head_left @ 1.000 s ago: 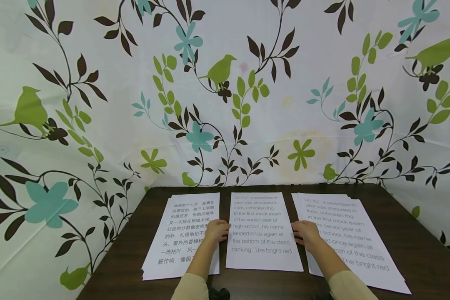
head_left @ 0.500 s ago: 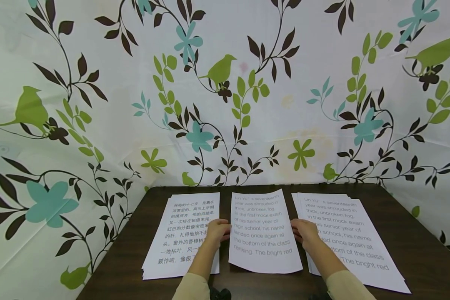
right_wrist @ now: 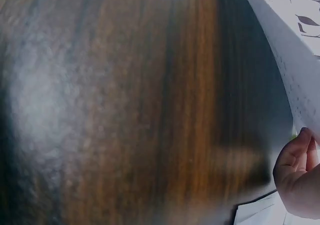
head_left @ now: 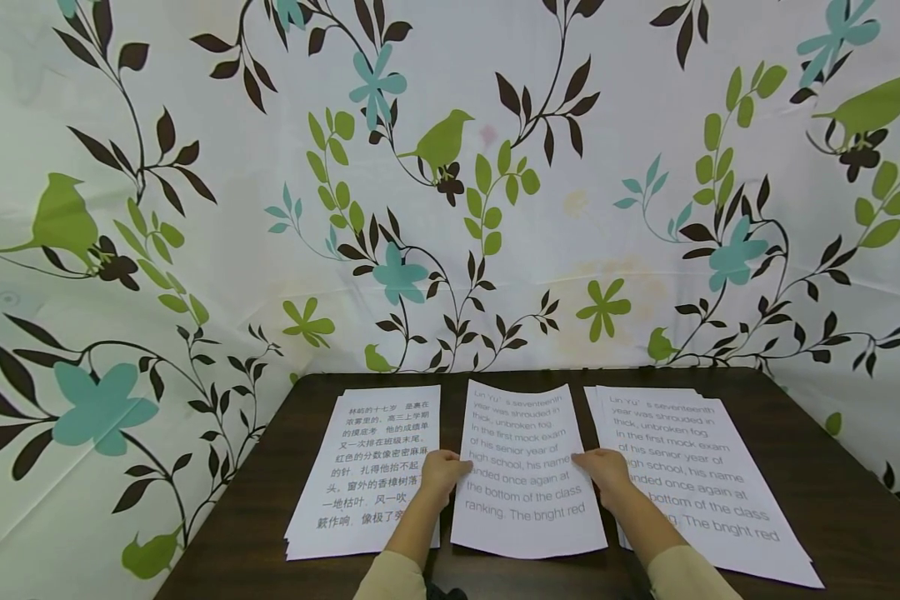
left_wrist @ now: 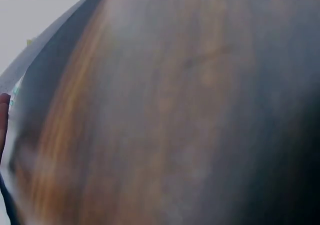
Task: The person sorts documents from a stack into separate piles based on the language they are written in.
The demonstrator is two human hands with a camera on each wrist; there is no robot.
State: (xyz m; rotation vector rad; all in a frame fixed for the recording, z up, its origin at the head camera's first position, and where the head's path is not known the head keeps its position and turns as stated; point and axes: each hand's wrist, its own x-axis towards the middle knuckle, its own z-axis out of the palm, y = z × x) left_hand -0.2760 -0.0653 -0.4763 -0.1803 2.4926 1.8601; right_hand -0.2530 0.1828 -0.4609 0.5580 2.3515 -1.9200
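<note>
A white sheet of paper [head_left: 525, 500] with printed English text hangs between both hands, its top edge bowed. My left hand [head_left: 441, 473] pinches its left edge, thumb on the printed face. At the opposite edge my right hand [head_left: 607, 475] pinches the sheet the same way. In the right wrist view, the right hand [right_wrist: 300, 177] shows curled fingers at the paper's edge [right_wrist: 287, 60]. Only a sliver of the left hand [left_wrist: 4, 117] appears in the left wrist view. The fingers behind the sheet are hidden.
A stack of Chinese-printed sheets [head_left: 345, 492] lies to the left, its corners uneven. On the right lies a stack of English-printed sheets [head_left: 712, 492], slightly fanned. All rest on a dark wooden table [head_left: 817, 467]. Behind it hangs a patterned cloth [head_left: 540, 292] with leaves and birds.
The middle sheet has gone from flat on the table to bowed and lifted. Both hands have shifted slightly toward the person and inward, thumbs now over its face. The side stacks have not moved.
</note>
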